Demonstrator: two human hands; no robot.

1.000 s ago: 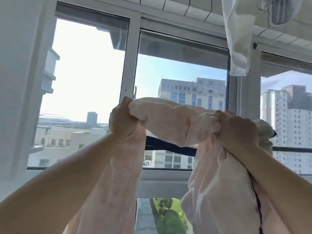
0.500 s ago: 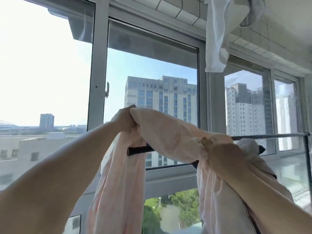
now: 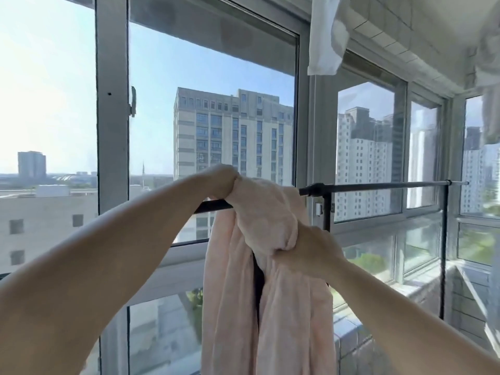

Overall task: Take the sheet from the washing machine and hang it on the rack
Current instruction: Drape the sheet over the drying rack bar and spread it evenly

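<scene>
A pale pink sheet (image 3: 270, 307) hangs bunched over the black bar of the drying rack (image 3: 378, 186), falling in long folds on both sides. My left hand (image 3: 220, 181) grips the top of the bunch right at the bar. My right hand (image 3: 308, 246) is lower and nearer to me, closed on a thick fold of the same sheet. The bar runs on bare to the right of the sheet. A dark strip shows between the hanging folds.
Large windows with grey frames (image 3: 112, 131) stand just behind the rack. A black upright (image 3: 442, 253) carries the rack's right end. White laundry (image 3: 324, 36) hangs overhead at the top right. A tiled sill (image 3: 349, 328) lies low right.
My hands have come closer together and the sheet has bunched into a narrower bundle on the bar. My right hand has dropped lower. The view has swung right, showing more of the bare bar.
</scene>
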